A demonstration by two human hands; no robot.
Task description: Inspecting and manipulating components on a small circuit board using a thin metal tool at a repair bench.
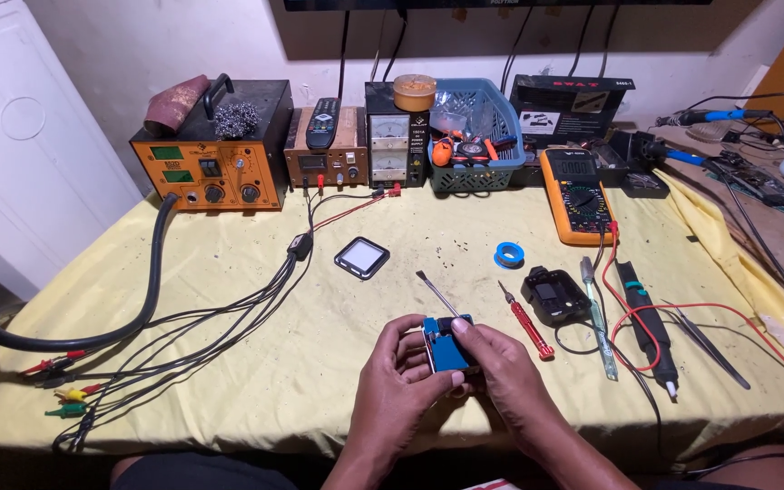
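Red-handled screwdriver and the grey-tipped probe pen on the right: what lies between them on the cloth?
In the head view, a black device case and a clear-handled tool lie between the red-handled screwdriver and the probe pen.

White wall (138, 36), yellow-clothed table (229, 363), perhaps a white door (20, 136) at left

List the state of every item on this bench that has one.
blue device: held in both hands, lifted off the cloth
left hand: gripping the device
right hand: gripping the device, thumb on top
red screwdriver: lying flat, untouched
multimeter: lying face up, leads plugged in
square screen part: lying flat
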